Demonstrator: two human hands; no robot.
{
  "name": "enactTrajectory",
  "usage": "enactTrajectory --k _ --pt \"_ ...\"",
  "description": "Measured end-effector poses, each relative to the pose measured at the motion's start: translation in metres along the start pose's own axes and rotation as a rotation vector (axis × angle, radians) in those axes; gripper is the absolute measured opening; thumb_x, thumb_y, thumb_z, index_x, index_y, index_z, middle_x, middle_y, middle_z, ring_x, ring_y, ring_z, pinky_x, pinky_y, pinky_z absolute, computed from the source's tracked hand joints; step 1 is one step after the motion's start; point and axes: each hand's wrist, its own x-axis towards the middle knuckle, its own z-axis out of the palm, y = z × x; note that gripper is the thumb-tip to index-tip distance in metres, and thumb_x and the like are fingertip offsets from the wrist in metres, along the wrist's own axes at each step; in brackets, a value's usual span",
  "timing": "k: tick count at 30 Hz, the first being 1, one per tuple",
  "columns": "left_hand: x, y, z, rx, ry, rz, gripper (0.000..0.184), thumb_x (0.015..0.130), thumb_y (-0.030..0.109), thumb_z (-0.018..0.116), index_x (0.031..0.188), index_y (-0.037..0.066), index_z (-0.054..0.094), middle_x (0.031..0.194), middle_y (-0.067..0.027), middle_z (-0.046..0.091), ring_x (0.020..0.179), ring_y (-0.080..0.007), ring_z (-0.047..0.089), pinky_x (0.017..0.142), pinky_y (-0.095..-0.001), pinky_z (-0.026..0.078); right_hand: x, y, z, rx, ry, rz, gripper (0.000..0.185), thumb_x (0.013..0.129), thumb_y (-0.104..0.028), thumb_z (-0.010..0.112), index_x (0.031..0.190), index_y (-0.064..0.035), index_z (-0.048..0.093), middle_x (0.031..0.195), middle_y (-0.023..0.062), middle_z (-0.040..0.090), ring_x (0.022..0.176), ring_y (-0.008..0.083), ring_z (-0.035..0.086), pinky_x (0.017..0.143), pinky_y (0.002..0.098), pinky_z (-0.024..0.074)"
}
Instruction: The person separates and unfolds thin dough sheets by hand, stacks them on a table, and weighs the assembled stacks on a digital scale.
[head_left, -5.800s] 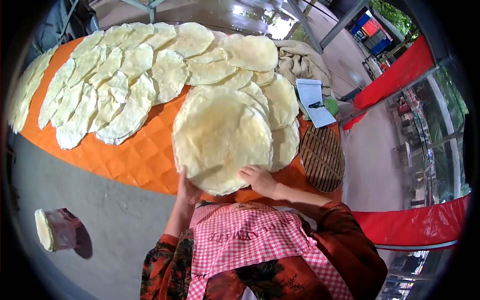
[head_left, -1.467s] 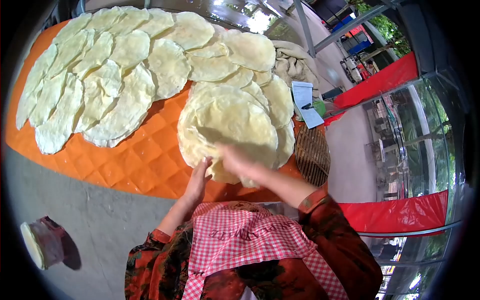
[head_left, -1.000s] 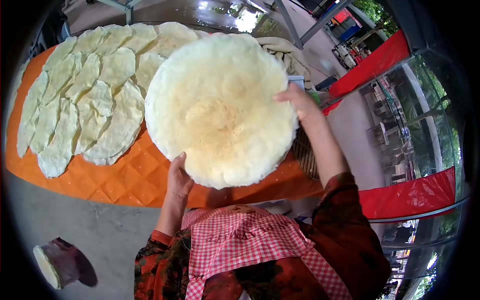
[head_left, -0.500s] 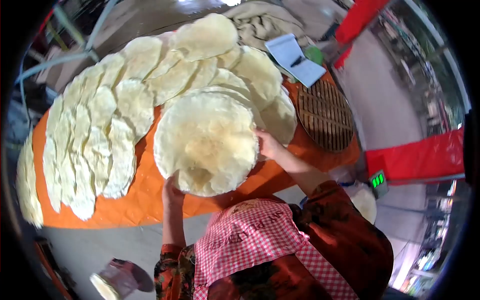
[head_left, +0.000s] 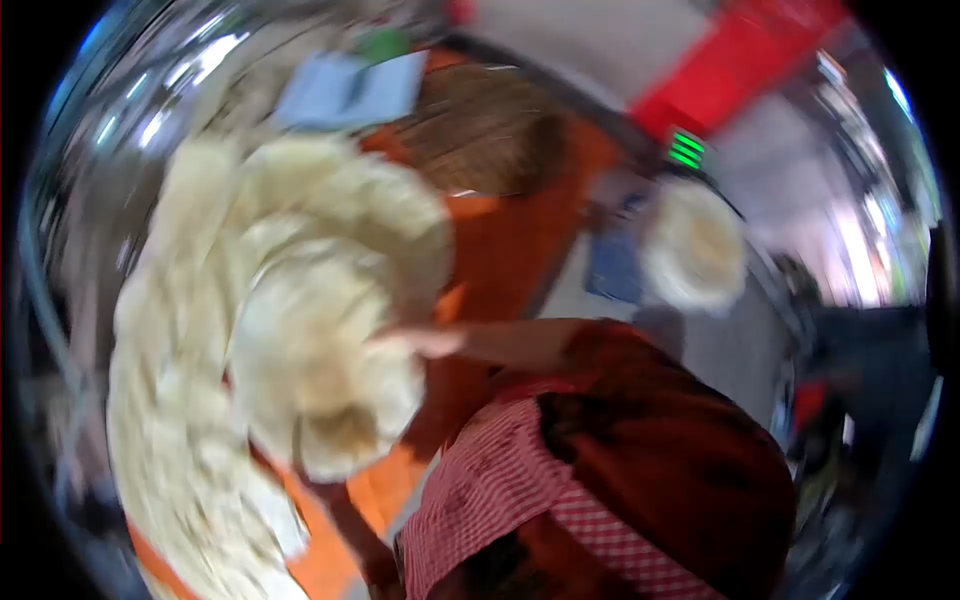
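A stack of thin, pale round flatbreads (head_left: 325,320) is held between my two hands over the orange-covered table. My right hand (head_left: 425,342) grips its right edge, with the fingertips reaching onto the top bread. My left hand (head_left: 325,492) is at the near edge, mostly hidden underneath. The top bread has a browned middle and a dip toward my body. Motion blurs the view. More loose flatbreads (head_left: 180,400) overlap along the left of the table and behind the stack.
An open notebook (head_left: 350,90) lies beyond the breads, near a round brown slatted rack (head_left: 480,130). Off the table to the right is another round pale stack (head_left: 693,245), beside a green-lit digital display (head_left: 686,148). The orange cover (head_left: 500,260) shows between.
The view has swung to the right, shifting the table leftward and bringing the round stack by the display into fuller view. Both hands still hold the flatbreads.
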Motion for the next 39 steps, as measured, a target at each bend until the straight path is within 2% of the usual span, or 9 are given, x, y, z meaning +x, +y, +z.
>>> enactTrajectory --k 7,11,15,17,19,24,28,34,39 --pt "0.064 0.004 0.086 0.414 0.114 -0.173 0.066 0.090 0.046 0.048 0.141 0.006 0.038 0.142 -0.0155 0.040 0.129 -0.0330 0.040 0.106 -0.0505 0.033 0.009 0.002 0.024 -0.255 0.492 -0.326 0.064 0.073 -0.012 0.068 0.131 0.0006 0.045 0.129 0.0158 0.053 0.123 0.0229 0.047 0.103 0.0369 0.0382" --pt "0.074 0.002 0.143 0.572 0.020 -0.238 0.064 0.089 0.044 0.048 0.140 0.005 0.040 0.140 -0.0158 0.042 0.127 -0.0326 0.042 0.105 -0.0503 0.034 -0.102 -0.062 -0.003 -0.305 0.696 -0.153 0.070 0.068 -0.006 0.068 0.133 0.0007 0.041 0.117 0.0135 0.060 0.111 0.0231 0.056 0.096 0.0378 0.0446" --pt "0.080 -0.010 0.218 0.667 -0.195 -0.313 0.063 0.089 0.042 0.049 0.138 0.005 0.041 0.138 -0.0160 0.044 0.125 -0.0322 0.044 0.105 -0.0500 0.035 -0.256 -0.080 -0.038 0.208 0.928 -0.366 0.053 0.074 -0.008 0.071 0.124 -0.0033 0.054 0.109 0.0050 0.064 0.097 0.0138 0.059 0.086 0.0341 0.0499" --pt "0.071 -0.063 0.297 0.609 -0.307 -0.277 0.059 0.085 0.031 0.052 0.135 0.003 0.042 0.130 -0.0159 0.049 0.118 -0.0301 0.049 0.096 -0.0453 0.043 -0.316 -0.017 -0.090 -0.096 1.148 -0.389 0.056 0.073 -0.006 0.072 0.126 -0.0039 0.053 0.112 0.0050 0.063 0.100 0.0147 0.059 0.088 0.0341 0.0493" --pt "0.094 -0.139 0.346 0.495 -0.398 -0.414 0.061 0.077 0.007 0.056 0.136 0.005 0.039 0.124 -0.0140 0.050 0.105 -0.0242 0.056 0.078 -0.0374 0.053 -0.404 -0.036 -0.096 0.287 1.239 -0.470 0.060 0.072 -0.005 0.073 0.129 -0.0039 0.051 0.116 0.0058 0.062 0.104 0.0162 0.058 0.091 0.0350 0.0485" --pt "0.086 -0.322 0.498 0.415 -0.757 -0.554 0.064 0.077 -0.002 0.055 0.138 0.006 0.037 0.130 -0.0119 0.049 0.118 -0.0260 0.051 0.098 -0.0397 0.045 -0.566 0.016 -0.185 0.281 1.439 -0.545 0.072 0.069 -0.002 0.072 0.135 -0.0028 0.043 0.119 0.0077 0.060 0.104 0.0179 0.060 0.089 0.0344 0.0507" --pt "0.085 -0.437 0.584 0.363 -0.765 -0.655 0.064 0.074 -0.007 0.055 0.134 0.008 0.040 0.125 -0.0084 0.052 0.115 -0.0230 0.053 0.096 -0.0357 0.046 -0.655 0.017 -0.257 0.374 1.540 -0.559 0.071 0.070 -0.003 0.073 0.135 -0.0022 0.043 0.120 0.0069 0.059 0.107 0.0178 0.059 0.093 0.0340 0.0483" --pt "0.124 -0.607 0.599 0.617 -0.676 -0.740 0.045 0.077 0.002 0.063 0.119 0.012 0.048 0.101 0.0007 0.057 0.080 -0.0120 0.057 0.061 -0.0238 0.046 -0.739 0.061 -0.375 0.434 1.618 -0.484 0.064 0.071 -0.002 0.072 0.130 -0.0023 0.048 0.118 0.0078 0.061 0.105 0.0175 0.059 0.093 0.0350 0.0474" --pt "0.144 -0.708 0.574 0.863 -0.493 -0.832 0.038 0.079 0.009 0.064 0.113 0.011 0.049 0.099 -0.0017 0.057 0.078 -0.0136 0.056 0.058 -0.0257 0.045 -0.748 0.179 -0.454 0.664 1.724 -0.031 0.047 0.075 -0.004 0.070 0.119 -0.0019 0.056 0.108 0.0076 0.064 0.099 0.0158 0.061 0.081 0.0331 0.0511"
